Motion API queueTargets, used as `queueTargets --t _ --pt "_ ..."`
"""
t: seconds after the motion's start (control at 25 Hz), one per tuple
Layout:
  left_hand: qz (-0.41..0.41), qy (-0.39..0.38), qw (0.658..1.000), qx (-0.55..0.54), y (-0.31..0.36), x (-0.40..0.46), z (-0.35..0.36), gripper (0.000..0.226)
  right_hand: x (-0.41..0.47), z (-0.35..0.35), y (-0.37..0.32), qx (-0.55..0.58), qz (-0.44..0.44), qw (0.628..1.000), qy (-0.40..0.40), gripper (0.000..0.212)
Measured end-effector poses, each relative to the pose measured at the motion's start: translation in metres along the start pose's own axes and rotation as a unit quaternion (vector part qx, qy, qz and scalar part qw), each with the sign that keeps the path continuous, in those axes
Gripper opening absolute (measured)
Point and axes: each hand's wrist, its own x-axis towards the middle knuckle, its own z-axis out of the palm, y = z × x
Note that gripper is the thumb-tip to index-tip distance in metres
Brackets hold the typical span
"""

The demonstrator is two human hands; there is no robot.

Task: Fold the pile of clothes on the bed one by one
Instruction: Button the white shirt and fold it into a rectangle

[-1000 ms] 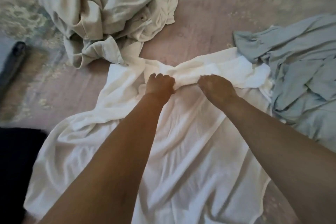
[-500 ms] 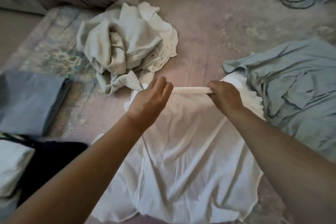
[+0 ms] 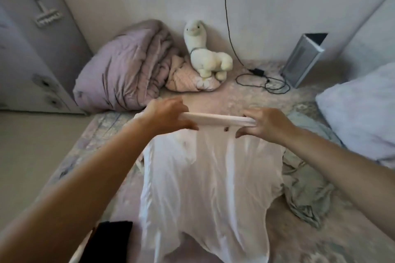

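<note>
- The setting is a bed (image 3: 245, 98) with a pale patterned cover, pushed against a plain wall; beyond the held edge lie a rolled lilac duvet (image 3: 121, 74), a plush alpaca (image 3: 205, 57) on a pink cushion, a black cable (image 3: 263, 83) and a grey box-like device (image 3: 303, 60)
- The left hand (image 3: 168, 116) and right hand (image 3: 265, 123) each pinch one end of the top band of a white garment (image 3: 209, 177), fingers curled round the cloth and the band pulled taut between them
- Half a second ago that band sat low, just above the mattress; now it is raised, and the view has tipped up toward the wall
- Below the grip the white cloth hangs down in one sheet, with its lower part trailing toward the near edge; motion blur makes it hard to say whether the hem touches the bed
- Right of the grip and lower down lies a crumpled grey-green garment (image 3: 305, 194), with a white pillow (image 3: 359, 117) further right; something dark (image 3: 111, 241) sits below the left forearm
- The lift probably shakes the piece straight, so folding of this item is only starting and the other clothes wait their turn
</note>
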Motion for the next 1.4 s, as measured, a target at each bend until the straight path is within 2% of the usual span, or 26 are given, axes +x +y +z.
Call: queueTargets --t 0.12,0.2,0.28,0.4,0.52,0.6,0.76,0.92,1.0,1.08,1.24,1.32,1.4 --pt "0.038 0.134 0.990 0.004 0.006 -0.007 -0.084 0.053 -0.007 -0.084 -0.028 0.017 -0.016 1.000 0.015 0.036" --pt "0.054 0.183 0.982 0.011 0.009 -0.011 -0.133 0.071 -0.003 -0.124 -0.033 0.023 -0.003 0.999 0.028 0.028" --pt "0.020 0.214 0.976 0.018 0.015 -0.021 -0.184 0.059 -0.003 -0.167 -0.037 -0.021 0.051 0.997 0.050 0.018" --pt "0.001 0.265 0.964 0.006 0.037 -0.044 -0.243 0.041 -0.011 -0.223 -0.042 -0.088 0.140 0.980 0.109 0.022" --pt "-0.006 0.280 0.960 -0.007 0.050 -0.058 -0.274 0.042 -0.023 -0.254 -0.040 -0.108 0.201 0.961 0.155 0.021" --pt "-0.031 0.269 0.962 -0.015 0.047 -0.066 -0.286 0.043 -0.033 -0.266 -0.036 -0.089 0.224 0.955 0.174 0.029" --pt "-0.101 0.254 0.959 -0.068 0.032 -0.078 -0.303 0.042 -0.047 -0.297 -0.046 -0.008 0.212 0.954 0.212 0.039" --pt "-0.166 0.268 0.934 -0.166 0.031 -0.084 -0.316 0.025 -0.053 -0.319 -0.078 0.140 0.184 0.941 0.249 0.017" --pt "-0.168 0.297 0.915 -0.214 0.032 -0.087 -0.323 0.021 -0.056 -0.330 -0.092 0.191 0.181 0.932 0.249 0.023" --pt "-0.154 0.320 0.896 -0.267 0.035 -0.093 -0.329 0.029 -0.058 -0.339 -0.101 0.212 0.189 0.926 0.249 0.026" --pt "-0.136 0.311 0.857 -0.387 0.044 -0.103 -0.340 0.036 -0.064 -0.350 -0.116 0.287 0.234 0.893 0.257 0.022" --pt "-0.130 0.302 0.853 -0.406 0.043 -0.109 -0.344 0.037 -0.066 -0.354 -0.123 0.342 0.254 0.873 0.237 0.013" --pt "-0.113 0.293 0.853 -0.418 0.040 -0.113 -0.346 0.036 -0.067 -0.356 -0.127 0.404 0.258 0.852 0.209 0.014"
